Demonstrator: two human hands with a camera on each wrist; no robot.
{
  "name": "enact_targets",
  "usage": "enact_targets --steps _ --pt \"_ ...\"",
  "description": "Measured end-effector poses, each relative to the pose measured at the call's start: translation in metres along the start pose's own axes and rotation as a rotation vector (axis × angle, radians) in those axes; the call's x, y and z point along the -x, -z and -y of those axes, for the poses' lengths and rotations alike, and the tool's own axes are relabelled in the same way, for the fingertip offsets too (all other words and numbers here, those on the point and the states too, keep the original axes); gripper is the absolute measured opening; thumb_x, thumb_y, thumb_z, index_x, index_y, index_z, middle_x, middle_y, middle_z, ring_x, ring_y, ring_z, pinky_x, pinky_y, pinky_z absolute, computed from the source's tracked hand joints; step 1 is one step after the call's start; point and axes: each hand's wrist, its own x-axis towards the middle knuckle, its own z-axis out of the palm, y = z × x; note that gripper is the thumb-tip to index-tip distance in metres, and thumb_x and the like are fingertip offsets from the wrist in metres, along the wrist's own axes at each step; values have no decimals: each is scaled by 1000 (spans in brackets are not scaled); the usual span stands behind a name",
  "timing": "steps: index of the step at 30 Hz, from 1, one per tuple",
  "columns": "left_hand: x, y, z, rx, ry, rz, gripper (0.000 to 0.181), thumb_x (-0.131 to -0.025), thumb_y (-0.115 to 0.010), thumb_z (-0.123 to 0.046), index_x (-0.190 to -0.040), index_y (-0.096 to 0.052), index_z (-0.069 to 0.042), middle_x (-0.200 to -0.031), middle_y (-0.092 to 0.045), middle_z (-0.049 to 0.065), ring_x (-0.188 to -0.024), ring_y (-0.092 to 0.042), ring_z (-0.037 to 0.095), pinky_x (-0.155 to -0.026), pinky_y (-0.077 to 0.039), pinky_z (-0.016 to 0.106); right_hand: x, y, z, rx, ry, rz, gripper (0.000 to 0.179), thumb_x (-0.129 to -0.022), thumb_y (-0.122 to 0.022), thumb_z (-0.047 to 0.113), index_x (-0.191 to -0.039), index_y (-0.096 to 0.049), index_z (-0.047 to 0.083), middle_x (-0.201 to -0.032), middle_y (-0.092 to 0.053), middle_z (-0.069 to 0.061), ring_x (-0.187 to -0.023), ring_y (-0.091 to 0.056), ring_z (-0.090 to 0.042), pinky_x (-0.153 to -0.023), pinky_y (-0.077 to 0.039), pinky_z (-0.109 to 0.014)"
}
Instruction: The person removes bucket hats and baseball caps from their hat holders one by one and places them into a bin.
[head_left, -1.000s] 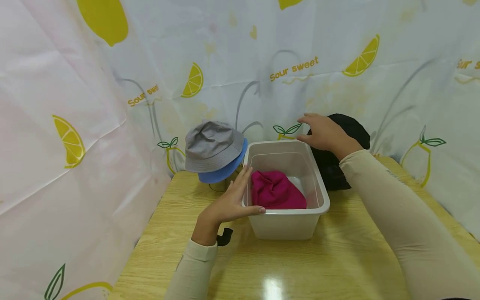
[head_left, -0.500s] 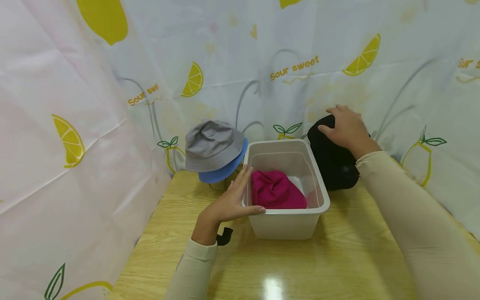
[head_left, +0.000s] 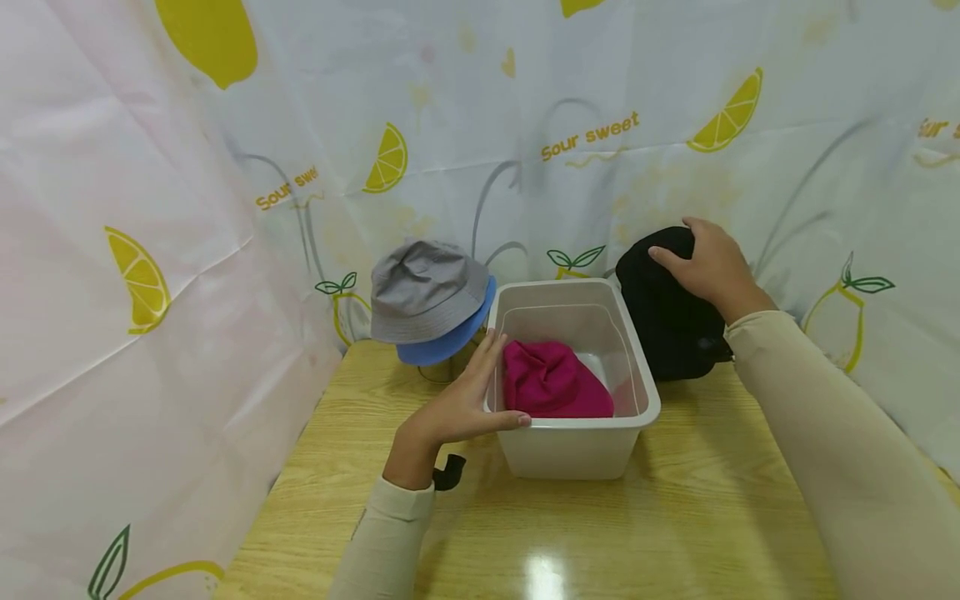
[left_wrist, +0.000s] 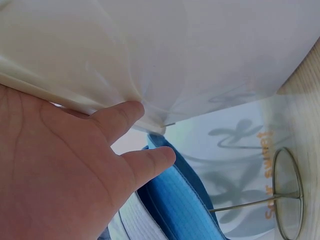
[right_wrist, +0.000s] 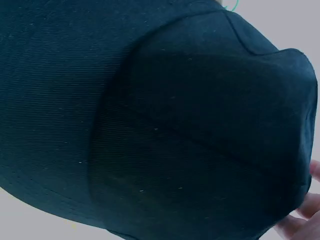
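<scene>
A pale plastic bin stands on the table, with a magenta cap lying inside. My left hand rests on the bin's near left corner, its fingers straight along the outer wall and its thumb over the front rim. Right of the bin is a black cap, its brim low. My right hand holds the top of its crown, thumb in front and fingers behind. In the right wrist view, fingertips touch the crown's edge.
On a wire stand left of the bin, a grey bucket hat sits over a blue bucket hat. A lemon-print cloth hangs behind the wooden table.
My right hand has moved right from above the bin's back corner onto the black cap's crown. The cap has shifted slightly. The left hand and bin stay in place.
</scene>
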Motion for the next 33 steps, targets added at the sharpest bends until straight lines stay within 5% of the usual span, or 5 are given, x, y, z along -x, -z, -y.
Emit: enact_targets --steps 4,17,33 --pt "-1 0 0 -1 -9 0 120 -81 -76 -67 -164 6 -43 -174 17 -11 -161 2 15 -123 -29 57 4 -1 -5 -27 -21 -23 96 -101 -50 64 -163 -22 -3 -164 -27 -34 -148 -27 -56 -120 -21 -69" --pt "1 -1 2 11 0 -2 119 -81 -77 -67 -163 6 -46 -170 19 -20 -161 2 17 -123 -29 57 16 -12 -21 -92 -18 -177 72 -103 -55 53 -155 -47 5 -156 -46 -28 -145 -39 -51 -119 -29 -64" --pt "1 1 0 -2 6 -1 120 -80 -76 -69 -163 8 -46 -170 19 -20 -161 2 15 -123 -28 57 21 -6 -9 -84 -85 -219 58 -105 -53 52 -151 -55 17 -149 -54 -23 -139 -46 -51 -114 -35 -65"
